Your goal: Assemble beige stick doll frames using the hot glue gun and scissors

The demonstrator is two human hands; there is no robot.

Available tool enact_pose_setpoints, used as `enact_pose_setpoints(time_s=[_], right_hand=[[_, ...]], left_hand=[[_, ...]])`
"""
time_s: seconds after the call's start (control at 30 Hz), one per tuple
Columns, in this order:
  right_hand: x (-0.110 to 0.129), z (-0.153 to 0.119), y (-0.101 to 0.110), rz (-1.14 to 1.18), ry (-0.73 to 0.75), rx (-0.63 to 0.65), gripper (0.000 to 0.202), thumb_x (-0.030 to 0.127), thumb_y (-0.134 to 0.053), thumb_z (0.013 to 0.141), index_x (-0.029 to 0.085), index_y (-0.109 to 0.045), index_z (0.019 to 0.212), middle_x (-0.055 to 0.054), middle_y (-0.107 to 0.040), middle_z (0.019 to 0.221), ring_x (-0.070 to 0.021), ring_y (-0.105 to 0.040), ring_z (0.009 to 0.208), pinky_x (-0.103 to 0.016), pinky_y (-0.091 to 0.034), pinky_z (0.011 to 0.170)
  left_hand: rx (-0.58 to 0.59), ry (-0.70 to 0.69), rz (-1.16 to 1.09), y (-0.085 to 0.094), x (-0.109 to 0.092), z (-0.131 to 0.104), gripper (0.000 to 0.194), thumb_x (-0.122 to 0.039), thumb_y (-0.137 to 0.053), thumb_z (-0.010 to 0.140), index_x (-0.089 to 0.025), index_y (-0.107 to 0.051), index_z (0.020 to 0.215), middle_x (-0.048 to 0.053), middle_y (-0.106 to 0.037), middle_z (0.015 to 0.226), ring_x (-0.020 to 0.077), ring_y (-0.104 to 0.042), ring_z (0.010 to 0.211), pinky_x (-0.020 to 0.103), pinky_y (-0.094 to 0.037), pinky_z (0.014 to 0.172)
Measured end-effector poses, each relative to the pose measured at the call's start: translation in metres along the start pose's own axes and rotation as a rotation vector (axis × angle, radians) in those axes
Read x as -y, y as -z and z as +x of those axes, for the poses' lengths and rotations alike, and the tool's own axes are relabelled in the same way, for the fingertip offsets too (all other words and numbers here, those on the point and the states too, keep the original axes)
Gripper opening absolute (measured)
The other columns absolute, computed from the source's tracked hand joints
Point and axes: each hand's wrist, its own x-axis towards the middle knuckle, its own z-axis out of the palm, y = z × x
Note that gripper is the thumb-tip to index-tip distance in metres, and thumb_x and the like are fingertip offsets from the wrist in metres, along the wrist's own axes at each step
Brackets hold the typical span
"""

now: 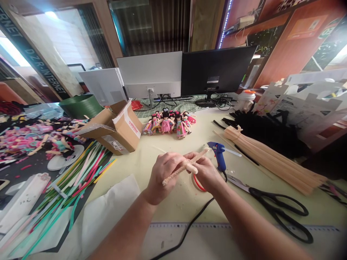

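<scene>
Pinching a beige fuzzy stem (176, 174) above the pale tabletop (172, 209), the left hand (165, 172) and the right hand (207, 172) work close together. The stem slants from near left to far right across both hands, with a short rounded bend standing out at its middle. The left fingers are curled and drawn together behind it; the right thumb and fingers close on it around the bend, though some fingertips are hidden.

Just right of the right hand lies a blue glue gun (220, 159), and nearer are open black-handled scissors (267, 200). A red ring (199, 183) shows partly beneath the right hand. Far right rests a tied bundle of beige stems (271, 157). Small dolls (166, 124) cluster at the far middle, beside a cardboard box (130, 128); coloured stems (78, 180) spread at left. A ruler (217, 225) lies along the near side.
</scene>
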Motion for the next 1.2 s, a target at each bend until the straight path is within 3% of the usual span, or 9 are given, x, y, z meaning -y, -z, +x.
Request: enact_pose_setpoints(time_s=[0.2, 0.33, 0.53, 0.73, 0.93, 1.2], right_hand=[[0.002, 0.000, 0.006, -0.067, 0.048, -0.006, 0.021, 0.039, -0.074, 0.069, 0.018, -0.070, 0.071, 0.001, -0.056, 0.060, -0.0116, -0.045, 0.058, -0.027, -0.036, 0.059], [0.009, -0.001, 0.008, -0.051, 0.071, -0.022, 0.018, 0.035, -0.074, 0.070, 0.018, -0.071, 0.072, 0.001, -0.056, 0.060, -0.0111, -0.046, 0.059, -0.027, -0.037, 0.058], [0.025, -0.007, 0.010, 0.026, 0.088, -0.012, 0.021, 0.036, -0.074, 0.069, 0.015, -0.069, 0.072, 0.001, -0.055, 0.060, -0.0091, -0.041, 0.055, -0.026, -0.033, 0.055], [0.031, -0.009, 0.015, 0.054, 0.070, 0.042, 0.027, 0.040, -0.071, 0.072, 0.014, -0.065, 0.068, 0.001, -0.054, 0.060, -0.0078, -0.038, 0.053, -0.026, -0.027, 0.052], [0.029, -0.008, 0.021, 0.051, 0.044, 0.088, 0.030, 0.042, -0.069, 0.075, 0.014, -0.060, 0.067, 0.003, -0.048, 0.059, -0.0072, -0.035, 0.053, -0.025, -0.023, 0.051], [0.020, -0.005, 0.018, 0.100, 0.004, 0.146, 0.032, 0.043, -0.068, 0.076, 0.014, -0.057, 0.066, 0.004, -0.044, 0.057, -0.0061, -0.032, 0.051, -0.025, -0.020, 0.050]], left_hand=[[0.040, 0.081, -0.046, 0.007, -0.007, 0.013, 0.017, -0.016, -0.051, 0.089, -0.023, -0.059, 0.103, 0.005, -0.066, 0.100, 0.0181, -0.059, 0.098, 0.030, -0.043, 0.088], [0.099, 0.164, -0.096, 0.015, -0.017, 0.031, 0.014, -0.024, -0.053, 0.089, -0.023, -0.062, 0.099, 0.005, -0.062, 0.094, 0.0165, -0.058, 0.087, 0.027, -0.044, 0.078], [0.313, 0.212, -0.152, 0.028, -0.031, 0.069, 0.013, -0.030, -0.057, 0.086, -0.021, -0.066, 0.089, 0.003, -0.062, 0.084, 0.0151, -0.057, 0.078, 0.026, -0.043, 0.072], [0.500, 0.400, -0.297, 0.031, -0.036, 0.096, 0.010, -0.025, -0.067, 0.075, -0.018, -0.064, 0.082, 0.000, -0.062, 0.076, 0.0142, -0.057, 0.071, 0.025, -0.044, 0.063], [0.531, 0.469, -0.365, 0.028, -0.037, 0.100, 0.011, -0.024, -0.069, 0.072, -0.017, -0.061, 0.077, 0.000, -0.058, 0.074, 0.0126, -0.055, 0.067, 0.023, -0.041, 0.055], [0.498, 0.541, -0.532, 0.022, -0.025, 0.084, 0.017, -0.027, -0.068, 0.074, -0.017, -0.058, 0.083, 0.001, -0.058, 0.076, 0.0129, -0.057, 0.067, 0.022, -0.044, 0.053]])
